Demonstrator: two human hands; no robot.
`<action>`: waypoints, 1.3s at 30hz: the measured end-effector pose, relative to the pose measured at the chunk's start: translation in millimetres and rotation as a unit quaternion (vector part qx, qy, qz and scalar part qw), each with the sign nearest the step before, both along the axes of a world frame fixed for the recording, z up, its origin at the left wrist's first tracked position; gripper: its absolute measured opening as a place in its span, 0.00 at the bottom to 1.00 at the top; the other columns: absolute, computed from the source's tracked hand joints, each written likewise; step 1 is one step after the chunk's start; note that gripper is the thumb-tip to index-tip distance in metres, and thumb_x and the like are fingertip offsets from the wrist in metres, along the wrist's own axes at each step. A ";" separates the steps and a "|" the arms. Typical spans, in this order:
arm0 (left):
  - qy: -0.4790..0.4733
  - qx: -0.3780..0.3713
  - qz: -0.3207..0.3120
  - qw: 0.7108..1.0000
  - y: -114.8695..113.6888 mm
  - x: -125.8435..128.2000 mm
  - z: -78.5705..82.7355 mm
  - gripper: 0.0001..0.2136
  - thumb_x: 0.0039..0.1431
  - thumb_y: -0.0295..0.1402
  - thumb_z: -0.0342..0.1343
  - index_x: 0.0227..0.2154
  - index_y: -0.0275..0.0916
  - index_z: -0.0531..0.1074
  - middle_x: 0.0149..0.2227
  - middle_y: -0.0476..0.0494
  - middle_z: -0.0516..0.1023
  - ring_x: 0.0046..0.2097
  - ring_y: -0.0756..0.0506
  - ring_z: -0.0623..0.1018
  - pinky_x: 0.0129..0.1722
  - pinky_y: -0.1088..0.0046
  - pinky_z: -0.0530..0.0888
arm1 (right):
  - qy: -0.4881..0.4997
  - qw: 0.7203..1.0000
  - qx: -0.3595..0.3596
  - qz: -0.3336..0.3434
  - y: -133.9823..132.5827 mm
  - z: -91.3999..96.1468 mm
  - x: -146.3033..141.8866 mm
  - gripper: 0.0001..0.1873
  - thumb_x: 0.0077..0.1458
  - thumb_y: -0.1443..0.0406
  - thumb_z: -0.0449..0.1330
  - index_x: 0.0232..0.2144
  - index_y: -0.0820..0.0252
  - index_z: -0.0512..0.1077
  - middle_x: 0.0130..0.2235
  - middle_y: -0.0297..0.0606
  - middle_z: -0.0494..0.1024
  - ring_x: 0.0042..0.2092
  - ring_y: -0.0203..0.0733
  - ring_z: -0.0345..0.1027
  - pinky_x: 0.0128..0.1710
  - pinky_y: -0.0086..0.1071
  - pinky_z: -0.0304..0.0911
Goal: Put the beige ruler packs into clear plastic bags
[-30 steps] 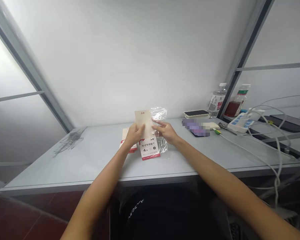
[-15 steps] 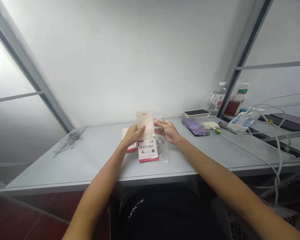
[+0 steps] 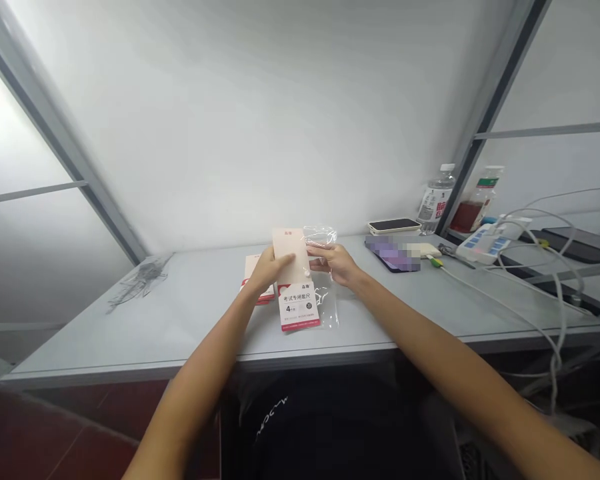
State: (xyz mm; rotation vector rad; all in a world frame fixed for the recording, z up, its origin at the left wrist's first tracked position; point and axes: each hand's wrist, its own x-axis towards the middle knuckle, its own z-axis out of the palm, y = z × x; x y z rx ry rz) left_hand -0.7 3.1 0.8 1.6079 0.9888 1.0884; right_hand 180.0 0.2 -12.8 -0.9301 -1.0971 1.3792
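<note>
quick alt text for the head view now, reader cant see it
A person's left hand grips a white and red printed card above a grey desk, while the right hand touches clear plastic along its right side. Similar cards lie stacked partly behind the left hand; farther right are a phone, bottles and a power strip.

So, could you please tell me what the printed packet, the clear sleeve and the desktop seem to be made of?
Printed packet: probably thin card, fairly matte, given its straight edges and few glints. Clear sleeve: likely glossy plastic film, since it is transparent with bright, wrinkled highlights. Desktop: smooth, pale, softly shiny; perhaps laminate, though paint is possible.
</note>
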 end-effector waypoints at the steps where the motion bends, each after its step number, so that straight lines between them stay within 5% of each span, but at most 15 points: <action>1: -0.020 -0.011 -0.001 1.000 0.8 0.1 -0.3 0.20 0.46 0.40 0.60 0.42 0.37 0.70 0.44 0.38 0.76 0.42 0.41 0.76 0.39 0.65 0.73 | -0.001 1.000 0.000 0.009 -1.2 1.0 -0.2 0.08 0.46 0.66 0.64 0.32 0.61 0.75 0.39 0.39 0.78 0.30 0.36 0.73 0.31 0.28 0.69; 6: -0.050 -0.070 0.002 0.996 6.0 -3.4 -3.3 0.23 0.45 0.45 0.60 0.39 0.33 0.72 0.42 0.35 0.77 0.41 0.39 0.77 0.37 0.65 0.73 | -0.017 0.999 -0.007 0.028 -4.8 4.4 -0.3 0.06 0.46 0.66 0.64 0.30 0.63 0.76 0.38 0.41 0.78 0.31 0.37 0.74 0.33 0.29 0.69; 23: 0.010 -0.032 -0.033 0.999 11.2 -7.7 -8.3 0.20 0.46 0.42 0.59 0.39 0.33 0.73 0.42 0.35 0.77 0.41 0.38 0.77 0.40 0.61 0.73 | -0.015 0.999 0.015 -0.042 2.0 -7.5 -3.9 0.10 0.46 0.63 0.65 0.32 0.63 0.75 0.38 0.42 0.78 0.27 0.35 0.72 0.31 0.30 0.71; 31: 0.027 -0.014 -0.084 0.996 3.2 -5.7 -2.8 0.21 0.48 0.43 0.58 0.43 0.36 0.72 0.45 0.36 0.75 0.44 0.38 0.75 0.44 0.59 0.71 | 0.011 0.999 0.012 0.051 0.8 -3.2 1.7 0.09 0.48 0.65 0.63 0.34 0.63 0.75 0.39 0.41 0.78 0.32 0.36 0.73 0.36 0.29 0.70; 39: 0.073 -0.055 -0.095 0.991 0.1 -7.6 0.7 0.17 0.47 0.40 0.59 0.39 0.37 0.74 0.39 0.39 0.78 0.40 0.40 0.77 0.37 0.65 0.73 | -0.024 0.998 -0.046 0.026 2.3 7.1 13.6 0.08 0.43 0.69 0.66 0.30 0.66 0.76 0.35 0.42 0.79 0.34 0.39 0.74 0.33 0.25 0.69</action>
